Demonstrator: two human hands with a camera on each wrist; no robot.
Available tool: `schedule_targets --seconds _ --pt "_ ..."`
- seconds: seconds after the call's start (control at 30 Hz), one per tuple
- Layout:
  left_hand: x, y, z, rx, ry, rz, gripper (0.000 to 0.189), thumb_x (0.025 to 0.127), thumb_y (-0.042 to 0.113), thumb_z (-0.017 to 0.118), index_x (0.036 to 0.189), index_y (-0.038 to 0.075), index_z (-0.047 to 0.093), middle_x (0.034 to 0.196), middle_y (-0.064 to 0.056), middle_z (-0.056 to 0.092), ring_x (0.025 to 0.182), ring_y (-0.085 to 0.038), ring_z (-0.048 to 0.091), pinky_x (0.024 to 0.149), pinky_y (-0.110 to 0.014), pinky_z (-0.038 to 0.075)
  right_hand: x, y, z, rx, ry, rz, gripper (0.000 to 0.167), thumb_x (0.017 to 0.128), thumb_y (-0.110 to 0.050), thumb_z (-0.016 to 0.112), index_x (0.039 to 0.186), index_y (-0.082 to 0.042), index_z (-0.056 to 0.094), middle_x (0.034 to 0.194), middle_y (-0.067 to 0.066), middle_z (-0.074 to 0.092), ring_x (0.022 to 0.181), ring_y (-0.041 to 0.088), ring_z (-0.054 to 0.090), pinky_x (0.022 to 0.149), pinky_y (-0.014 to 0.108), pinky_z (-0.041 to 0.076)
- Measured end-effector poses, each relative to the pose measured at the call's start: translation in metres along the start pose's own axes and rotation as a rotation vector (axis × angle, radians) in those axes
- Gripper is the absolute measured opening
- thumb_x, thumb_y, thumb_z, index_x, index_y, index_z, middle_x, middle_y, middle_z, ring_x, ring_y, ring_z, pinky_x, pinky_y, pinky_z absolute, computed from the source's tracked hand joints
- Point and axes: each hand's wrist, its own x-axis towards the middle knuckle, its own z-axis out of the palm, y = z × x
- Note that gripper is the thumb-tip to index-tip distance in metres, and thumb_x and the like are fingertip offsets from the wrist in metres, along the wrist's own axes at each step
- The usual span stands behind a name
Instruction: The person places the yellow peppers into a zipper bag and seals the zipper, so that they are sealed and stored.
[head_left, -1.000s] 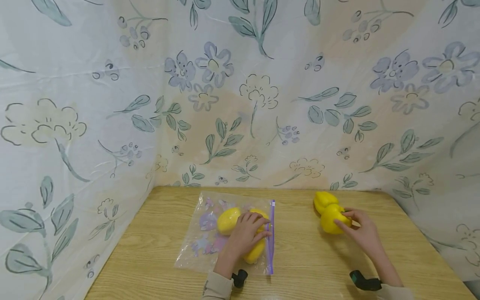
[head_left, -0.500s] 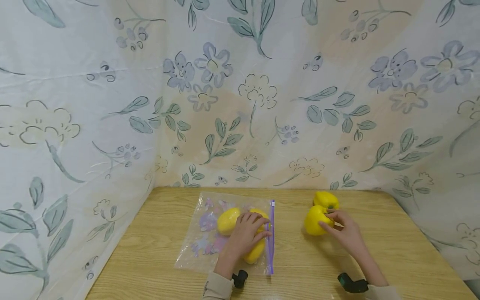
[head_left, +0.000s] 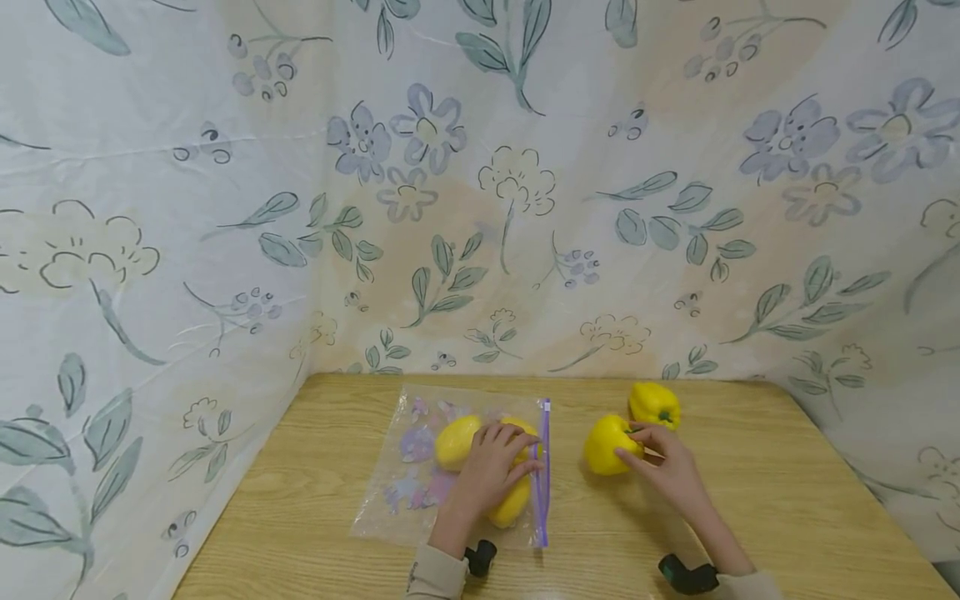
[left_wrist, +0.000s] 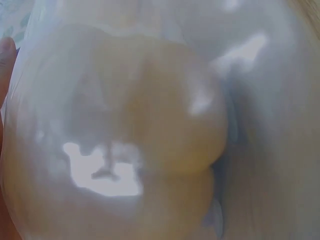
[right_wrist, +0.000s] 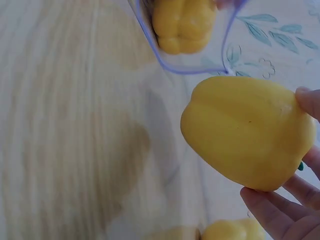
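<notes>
My right hand [head_left: 671, 467] holds a yellow bell pepper [head_left: 606, 447] by its stem end, the fingers and thumb around it. In the right wrist view that pepper [right_wrist: 245, 132] hangs above the table, facing the bag mouth. My left hand [head_left: 491, 471] lies over a clear zip bag [head_left: 375, 508] with pastel prints and pinches its rim beside the purple zip strip [head_left: 545, 500]. The mouth gapes in the right wrist view, with a lobed yellow pepper [right_wrist: 182, 25] inside. Several yellow things bulge in the bag, partly hidden by my left hand. The left wrist view is filled by shiny plastic over yellow shapes.
Another yellow bell pepper [head_left: 654, 406] lies at the back right of the wooden table [head_left: 300, 467], behind my right hand. A flowered cloth [head_left: 465, 250] hangs behind the table and at both sides. Each wrist bears a small black camera.
The right hand has carried its bell pepper leftward toward the bag, away from the other pepper, which now shows its green stem. The left hand and bag have stayed put.
</notes>
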Motion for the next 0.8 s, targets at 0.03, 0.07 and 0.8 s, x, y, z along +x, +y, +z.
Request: schedule_targets --seconds 0.03,0.07,0.8 --pt "0.000 0.000 0.000 -0.002 0.000 -0.001 0.034 0.092 0.047 0.047 0.120 0.029 0.056 0.116 0.006 0.054 0.114 -0.018 0.045 0.103 -0.044 0.032 -0.001 0.000 0.002 0.009 -0.006 -0.003 0.025 0.081 -0.019 0.072 0.098 -0.004 0.061 0.122 0.016 0.057 0.101 0.023 0.060 0.076 0.034 0.055" --pt "0.000 0.000 0.001 -0.003 0.000 -0.001 0.034 0.092 0.046 0.047 0.120 0.029 0.056 0.116 0.005 0.054 0.114 -0.018 0.045 0.103 -0.044 0.032 -0.001 -0.001 0.004 0.023 -0.011 -0.004 0.025 0.082 -0.019 0.072 0.098 -0.004 0.061 0.122 0.017 0.056 0.102 0.029 0.059 0.076 0.035 0.055" --pt "0.000 0.001 0.002 0.013 -0.003 -0.007 0.036 0.092 0.049 0.044 0.120 0.029 0.056 0.116 0.005 0.054 0.112 -0.018 0.045 0.103 -0.044 0.031 -0.010 -0.024 0.034 0.186 -0.098 0.085 0.023 0.081 -0.021 0.072 0.093 -0.006 0.058 0.123 0.019 0.055 0.109 0.040 0.056 0.081 0.035 0.053"
